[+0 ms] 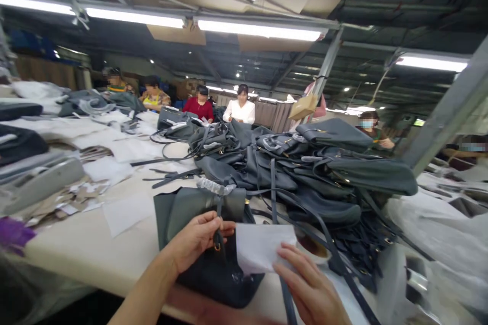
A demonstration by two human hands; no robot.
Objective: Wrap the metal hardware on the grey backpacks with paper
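Observation:
A dark grey leather handbag (190, 213) lies on the pale worktable (87, 249) right in front of me. My left hand (194, 241) is closed in a pinch on the bag's strap near a small gold ring. My right hand (308, 287) holds a white sheet of tissue paper (263, 246) against the bag, fingers mostly stretched along its lower edge. A strip of clear plastic wrap sits around the bag's handle.
A big heap of matching grey bags and loose straps (305, 167) fills the table beyond. White paper sheets and scraps (122, 213) lie to the left. Several seated people (240, 109) work at the far end. A metal post (446, 111) stands right.

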